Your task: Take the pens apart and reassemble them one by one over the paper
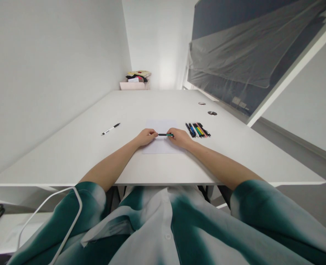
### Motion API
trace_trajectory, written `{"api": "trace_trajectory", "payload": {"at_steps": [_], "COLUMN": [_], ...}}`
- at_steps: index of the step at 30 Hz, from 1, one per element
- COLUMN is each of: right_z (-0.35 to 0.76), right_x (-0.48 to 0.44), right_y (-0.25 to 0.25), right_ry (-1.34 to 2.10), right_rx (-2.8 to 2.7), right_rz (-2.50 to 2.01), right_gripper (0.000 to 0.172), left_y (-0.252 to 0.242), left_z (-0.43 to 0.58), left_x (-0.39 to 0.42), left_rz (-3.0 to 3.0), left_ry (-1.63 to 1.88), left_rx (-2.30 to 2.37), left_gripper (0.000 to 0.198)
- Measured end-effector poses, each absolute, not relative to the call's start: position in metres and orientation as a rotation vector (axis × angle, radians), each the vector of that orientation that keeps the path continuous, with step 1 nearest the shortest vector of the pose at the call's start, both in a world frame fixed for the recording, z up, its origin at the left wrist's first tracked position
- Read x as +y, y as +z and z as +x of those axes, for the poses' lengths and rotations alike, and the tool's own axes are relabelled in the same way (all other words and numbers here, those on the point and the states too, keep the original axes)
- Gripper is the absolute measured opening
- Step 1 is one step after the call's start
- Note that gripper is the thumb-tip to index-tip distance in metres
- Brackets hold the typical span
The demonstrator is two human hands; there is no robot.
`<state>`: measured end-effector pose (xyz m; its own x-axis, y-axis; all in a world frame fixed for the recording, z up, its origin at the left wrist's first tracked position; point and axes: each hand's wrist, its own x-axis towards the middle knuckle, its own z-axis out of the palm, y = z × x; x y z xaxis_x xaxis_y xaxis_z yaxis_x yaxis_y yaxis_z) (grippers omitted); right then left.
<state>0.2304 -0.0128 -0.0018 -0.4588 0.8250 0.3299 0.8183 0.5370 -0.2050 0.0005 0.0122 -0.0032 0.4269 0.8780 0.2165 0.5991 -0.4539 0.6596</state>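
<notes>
Two-handed hold: from where I stand, the left hand (pixel 147 136) and the right hand (pixel 181 137) face each other over a thin rectangular sheet of white paper (pixel 163 148), with one pen spanning the gap.
Pen in hand: a slim black pen with a green section (pixel 164 134), lying sideways between the hands, in front of the person's chest; whether it touches the paper, I can't tell.
Left grip: thumb and fingertips drawn together at the pen's left end – touching it, as far as I can see, with little of the pen covered.
Right grip: closed around the green end, fingers curled over it, leaving the middle of the barrel bare.
Doing it well: I'd hold both ends in one straight line and work with light fingertips – a crooked pull or twist could strain a slender barrel.
Support: resting the hands low over the paper seems wise, as any slip would then be a short one.
Around it: on the smooth white worktop (pixel 146 105), a white pen with a black end (pixel 111 129) lies well to the left, and a row of mixed-colour pens (pixel 198 130) sits just beyond the right hand.
</notes>
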Motion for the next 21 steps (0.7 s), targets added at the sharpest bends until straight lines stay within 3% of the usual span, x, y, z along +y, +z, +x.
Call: {"api": "trace_trajectory", "payload": {"at_steps": [13, 21], "right_z": [0.2271, 0.228], "right_x": [-0.0176, -0.0173], "right_y": [0.0034, 0.0039], "right_ry": [-0.036, -0.039], "right_rx": [-2.458, -2.408], "right_rz": [-1.379, -1.484], "right_gripper": [0.032, 0.026], "left_y": [-0.0051, -0.0061], "left_z": [0.0022, 0.0014], "left_x": [0.013, 0.0143], "left_rz": [2.169, 2.166], "left_ry": [0.829, 0.85], "left_rx": [1.231, 1.235], "left_gripper": [0.022, 0.025]}}
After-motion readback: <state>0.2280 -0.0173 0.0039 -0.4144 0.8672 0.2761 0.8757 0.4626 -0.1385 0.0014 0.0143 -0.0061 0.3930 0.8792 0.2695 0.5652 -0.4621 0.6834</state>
